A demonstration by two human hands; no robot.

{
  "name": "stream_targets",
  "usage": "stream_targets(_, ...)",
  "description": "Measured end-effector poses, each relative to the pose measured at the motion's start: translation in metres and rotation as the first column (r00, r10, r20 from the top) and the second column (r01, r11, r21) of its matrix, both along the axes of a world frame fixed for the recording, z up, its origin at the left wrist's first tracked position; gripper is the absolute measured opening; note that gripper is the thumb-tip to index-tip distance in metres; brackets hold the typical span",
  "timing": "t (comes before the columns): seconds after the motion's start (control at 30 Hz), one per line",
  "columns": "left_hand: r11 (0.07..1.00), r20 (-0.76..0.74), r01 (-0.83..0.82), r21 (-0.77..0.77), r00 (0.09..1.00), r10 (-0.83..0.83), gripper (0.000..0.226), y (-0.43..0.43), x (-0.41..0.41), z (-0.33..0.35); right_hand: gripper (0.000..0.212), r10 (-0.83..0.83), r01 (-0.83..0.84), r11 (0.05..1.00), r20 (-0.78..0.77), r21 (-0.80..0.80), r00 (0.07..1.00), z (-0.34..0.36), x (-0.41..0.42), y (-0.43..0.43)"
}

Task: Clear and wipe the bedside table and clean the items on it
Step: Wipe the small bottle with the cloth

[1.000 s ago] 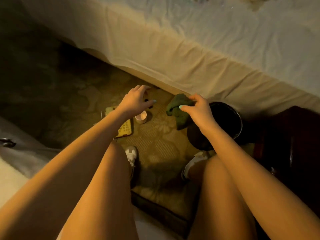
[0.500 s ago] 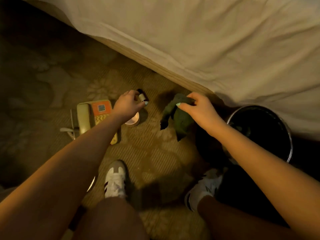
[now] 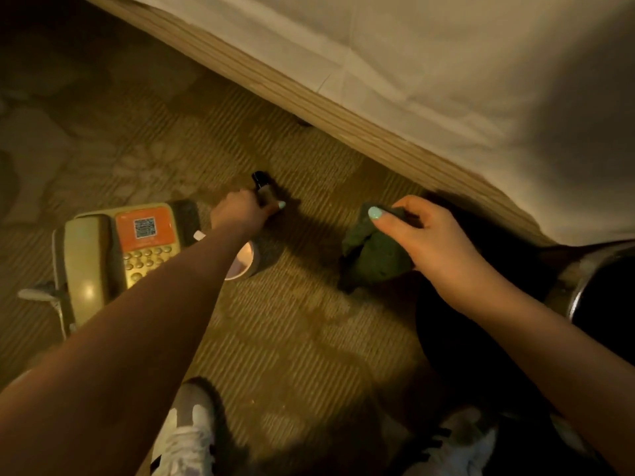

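My left hand (image 3: 242, 213) grips a small bottle (image 3: 264, 188) with a black cap, low over the carpet. Just below my left wrist sits a small white cup (image 3: 244, 262), partly hidden by my forearm. My right hand (image 3: 426, 235) pinches a crumpled dark green cloth (image 3: 372, 254) above the carpet, to the right of the bottle. A beige telephone (image 3: 117, 259) with an orange label and keypad lies on the floor at the left.
The bed's side (image 3: 343, 108) with a white sheet runs diagonally across the top. A dark round bin (image 3: 580, 290) stands at the right edge. My white sneakers (image 3: 189, 438) are at the bottom. Patterned carpet (image 3: 292, 338) covers the floor.
The view has dropped closer to the floor. My left hand has closed around the small bottle beside the cup. My right hand keeps holding the green cloth.
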State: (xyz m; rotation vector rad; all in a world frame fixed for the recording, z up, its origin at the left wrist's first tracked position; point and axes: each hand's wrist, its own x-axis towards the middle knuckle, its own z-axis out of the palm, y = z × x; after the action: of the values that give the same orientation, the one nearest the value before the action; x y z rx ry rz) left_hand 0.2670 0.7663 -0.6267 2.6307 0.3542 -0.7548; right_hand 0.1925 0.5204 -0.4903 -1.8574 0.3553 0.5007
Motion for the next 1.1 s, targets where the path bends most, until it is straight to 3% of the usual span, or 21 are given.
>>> stream_targets(0.17, 0.999, 0.016, -0.041, -0.003, 0.999, 0.041, 0.047, -0.009, 0.019, -0.015, 0.022, 0.011, -0.01, 0.999, 0.018, -0.038, 1.0, -0.018, -0.001, 0.0)
stream_targets(0.27, 0.995, 0.031, -0.077, -0.067, 0.996, 0.079, 0.038, -0.01, 0.023, -0.013, 0.021, 0.003, -0.003, 1.0, 0.0, -0.03, 1.0, -0.019, -0.003, 0.004)
stream_targets(0.4, 0.976, 0.057, -0.104, -0.193, 0.991, 0.117, 0.043, -0.012, 0.011, 0.006, 0.025, -0.003, 0.004, 0.999, 0.023, -0.045, 1.0, 0.002, -0.002, 0.007)
stream_targets(0.6, 0.928, 0.103, 0.049, -0.37, 0.995, -0.011, 0.033, -0.027, 0.004, 0.109, 0.015, -0.067, 0.066, 0.994, -0.01, -0.09, 0.998, 0.074, -0.025, -0.006)
stream_targets(0.73, 0.887, 0.197, 0.193, -0.419, 0.973, -0.119, 0.029, -0.044, 0.004, 0.213, 0.012, -0.209, 0.208, 0.973, -0.005, -0.103, 0.978, 0.14, -0.055, -0.017)
stream_targets(0.9, 0.803, 0.297, 0.342, -0.488, 0.93, -0.215, 0.029, -0.078, -0.031, 0.325, 0.012, -0.424, 0.422, 0.904, 0.008, 0.069, 0.906, 0.213, -0.117, -0.022)
stream_targets(1.0, 0.767, 0.38, 0.359, -0.532, 0.911, -0.162, 0.029, -0.093, -0.079, 0.37, 0.013, -0.628, 0.6, 0.743, 0.001, 0.297, 0.778, 0.257, -0.146, -0.025)
stream_targets(1.1, 0.71, 0.398, 0.323, -0.626, 0.915, -0.066, 0.028, -0.105, -0.129, 0.4, 0.014, -0.732, 0.63, 0.629, 0.074, 0.455, 0.677, 0.288, -0.171, -0.031)
